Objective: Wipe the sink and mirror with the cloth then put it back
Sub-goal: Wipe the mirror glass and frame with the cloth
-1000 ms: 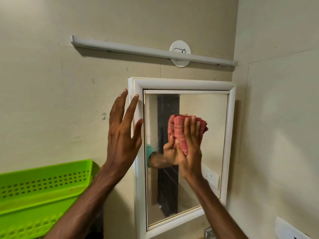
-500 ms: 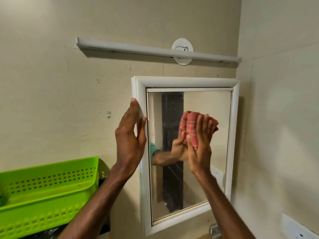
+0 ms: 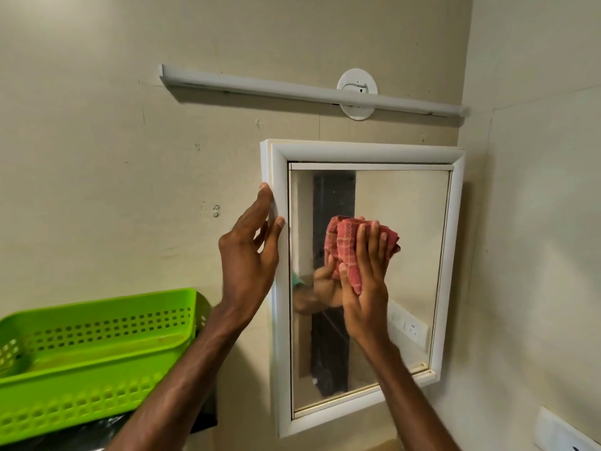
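Note:
A white-framed mirror (image 3: 357, 151) hangs on the beige wall. On its glass (image 3: 409, 229) my right hand (image 3: 367, 288) presses a bunched red checked cloth (image 3: 344, 242) with straight fingers, near the middle of the pane. The cloth's tail runs down between thumb and forefinger. The mirror reflects the hand and cloth. My left hand (image 3: 250, 265) rests with straight fingers against the frame's left edge. The sink is out of view.
A green perforated plastic basket (image 3: 97, 336) sits at the lower left, beside my left forearm. A white tube light (image 3: 292, 89) runs along the wall above the mirror. A white socket plate (image 3: 566, 434) is on the right wall, low down.
My left hand has moved from in front of the wall onto the mirror frame's left edge. My right hand has slid the cloth a little to the right on the glass.

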`<state>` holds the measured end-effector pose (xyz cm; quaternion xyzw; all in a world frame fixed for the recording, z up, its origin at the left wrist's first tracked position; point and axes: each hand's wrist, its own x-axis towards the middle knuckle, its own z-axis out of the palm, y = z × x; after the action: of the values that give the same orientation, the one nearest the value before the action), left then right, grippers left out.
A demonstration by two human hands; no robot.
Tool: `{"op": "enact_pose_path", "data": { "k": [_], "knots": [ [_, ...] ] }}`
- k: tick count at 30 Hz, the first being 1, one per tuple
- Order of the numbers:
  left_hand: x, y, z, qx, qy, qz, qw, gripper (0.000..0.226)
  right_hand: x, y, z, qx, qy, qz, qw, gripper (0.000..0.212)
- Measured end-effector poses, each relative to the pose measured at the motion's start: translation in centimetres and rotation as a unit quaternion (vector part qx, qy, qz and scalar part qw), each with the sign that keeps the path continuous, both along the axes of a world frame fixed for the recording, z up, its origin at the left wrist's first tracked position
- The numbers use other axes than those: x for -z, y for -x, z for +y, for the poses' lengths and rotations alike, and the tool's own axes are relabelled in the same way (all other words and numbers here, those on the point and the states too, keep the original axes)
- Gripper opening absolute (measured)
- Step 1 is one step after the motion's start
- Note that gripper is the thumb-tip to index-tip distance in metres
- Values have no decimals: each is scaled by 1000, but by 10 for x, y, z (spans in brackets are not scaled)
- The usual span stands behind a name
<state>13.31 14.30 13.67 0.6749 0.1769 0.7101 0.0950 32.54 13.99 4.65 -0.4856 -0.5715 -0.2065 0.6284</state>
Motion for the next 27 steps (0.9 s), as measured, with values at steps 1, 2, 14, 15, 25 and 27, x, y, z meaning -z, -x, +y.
{"op": "enact_pose_path", "data": {
  "k": [1, 2, 14, 15, 25, 27],
  "knots": [
    [0, 0, 0, 3, -1, 3, 1000, 50, 4, 11, -2, -5, 8, -4, 1000, 73],
    [0, 1, 1, 7, -2, 7, 1000, 50, 11, 25, -3, -15, 16, -27, 999, 73],
    [-5, 29, 4, 105, 75, 84, 988, 44, -60, 74, 2, -89, -20, -151, 984, 62],
    [-6, 29, 1, 126, 93, 76, 985, 44, -76, 75, 4, -88, -30, -150, 984, 62],
    [-2, 28, 2, 183, 154, 85, 967, 45, 2, 87, 2, -46, 3, -146, 988, 70],
    [1, 26, 1, 115, 122, 121, 978, 52, 48, 89, -4, -49, 43, -124, 990, 74]
  ]
}}
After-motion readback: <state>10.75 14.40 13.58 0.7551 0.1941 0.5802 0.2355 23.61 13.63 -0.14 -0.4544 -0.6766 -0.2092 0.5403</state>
